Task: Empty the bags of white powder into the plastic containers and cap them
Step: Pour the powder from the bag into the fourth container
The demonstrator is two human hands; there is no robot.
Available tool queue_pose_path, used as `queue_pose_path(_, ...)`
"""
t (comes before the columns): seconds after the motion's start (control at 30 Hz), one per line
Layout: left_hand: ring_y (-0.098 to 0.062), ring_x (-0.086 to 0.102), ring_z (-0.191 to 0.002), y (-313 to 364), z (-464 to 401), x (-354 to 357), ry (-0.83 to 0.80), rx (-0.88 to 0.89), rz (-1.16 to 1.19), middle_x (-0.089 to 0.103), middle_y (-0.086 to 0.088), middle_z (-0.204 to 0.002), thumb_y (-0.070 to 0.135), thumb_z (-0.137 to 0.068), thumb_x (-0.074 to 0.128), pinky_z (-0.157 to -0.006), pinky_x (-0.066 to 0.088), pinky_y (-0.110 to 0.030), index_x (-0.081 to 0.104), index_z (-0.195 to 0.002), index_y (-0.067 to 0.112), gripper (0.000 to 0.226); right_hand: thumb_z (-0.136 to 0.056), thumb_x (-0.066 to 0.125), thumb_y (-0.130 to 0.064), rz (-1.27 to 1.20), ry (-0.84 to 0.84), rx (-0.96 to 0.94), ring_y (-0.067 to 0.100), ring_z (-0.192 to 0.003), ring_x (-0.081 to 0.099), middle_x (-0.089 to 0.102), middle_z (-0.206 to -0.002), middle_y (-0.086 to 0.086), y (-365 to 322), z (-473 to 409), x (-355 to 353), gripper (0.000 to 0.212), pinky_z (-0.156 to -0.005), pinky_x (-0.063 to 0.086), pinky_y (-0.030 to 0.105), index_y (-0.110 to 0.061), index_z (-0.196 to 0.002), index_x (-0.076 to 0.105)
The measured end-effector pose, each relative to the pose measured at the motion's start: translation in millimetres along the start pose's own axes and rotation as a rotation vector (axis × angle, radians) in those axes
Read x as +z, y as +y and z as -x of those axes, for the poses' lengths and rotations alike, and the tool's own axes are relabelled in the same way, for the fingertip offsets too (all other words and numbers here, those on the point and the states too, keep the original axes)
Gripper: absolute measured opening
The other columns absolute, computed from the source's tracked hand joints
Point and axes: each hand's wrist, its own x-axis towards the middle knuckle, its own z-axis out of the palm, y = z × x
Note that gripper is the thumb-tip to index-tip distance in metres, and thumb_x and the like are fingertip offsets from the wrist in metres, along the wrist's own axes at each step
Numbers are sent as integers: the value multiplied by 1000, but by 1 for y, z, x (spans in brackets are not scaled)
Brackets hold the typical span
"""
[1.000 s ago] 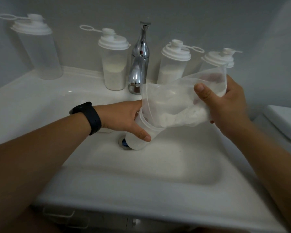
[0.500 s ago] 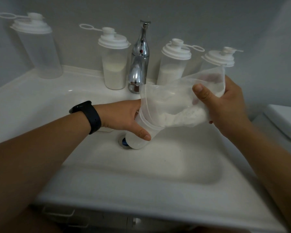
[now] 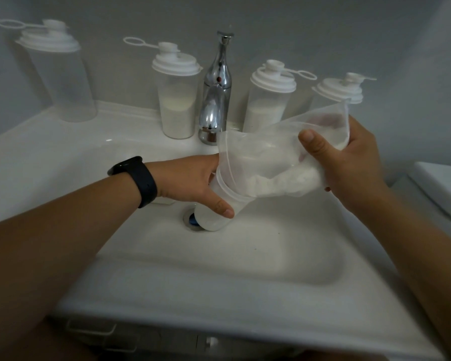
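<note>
1. Left hand (image 3: 193,182): fingers curl around the open container (image 3: 220,208), held tilted over the sink (image 3: 219,259) drain.
2. Right hand (image 3: 349,165): thumb and fingers clamp the bag (image 3: 271,157), whose mouth sits inside the container rim.
3. White powder (image 3: 284,182) lies in the bag just beside the right thumb.

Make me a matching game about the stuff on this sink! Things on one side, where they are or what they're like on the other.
Things:
1. clear plastic bag of white powder
2. shiny chrome tap
3. black wristband
4. tall capped plastic container at far left

Descriptions:
A. looks empty
B. on the left wrist
C. its mouth is tucked into the open container
D. stands between two capped containers that hold powder

Pairs: 1-C, 2-D, 3-B, 4-A
</note>
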Motion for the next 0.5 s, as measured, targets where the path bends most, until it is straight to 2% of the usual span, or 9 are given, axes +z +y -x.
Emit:
queue_pose_path(0.17, 1, 57, -127, 1, 0, 0, -3, -1, 9, 61, 24, -137, 55, -59, 91, -114, 46, -39, 42, -147, 38, 102, -88, 71, -43, 15, -5, -4, -1, -71, 70, 73, -82, -24, -2, 0, 0, 16, -51, 45, 7, -37, -101, 64)
queue_pose_path(0.3, 2, 57, -127, 0, 0, 0, -4, -8, 21, 61, 25, -137, 47, -63, 95, -115, 45, -39, 42, -146, 39, 99, -89, 71, -41, 15, 10, -7, 1, -69, 70, 73, -79, -22, 1, -1, -1, 13, -51, 46, 9, -38, -100, 65)
queue_pose_path(0.4, 2, 57, -127, 0, 0, 0, 2, -4, 12, 61, 25, -136, 52, -61, 92, -114, 45, -37, 42, -145, 41, 99, -88, 72, -42, 18, 1, -6, 1, -68, 69, 73, -79, -20, 2, 0, 0, 15, -51, 45, 9, -36, -101, 65)
queue_pose_path(0.5, 3, 57, -126, 1, 0, 0, -6, -9, 20, 61, 25, -135, 41, -67, 95, -115, 45, -37, 42, -141, 43, 91, -89, 72, -40, 20, 14, -13, 0, -67, 69, 73, -77, -22, 1, -1, -1, 13, -50, 45, 9, -37, -100, 65)
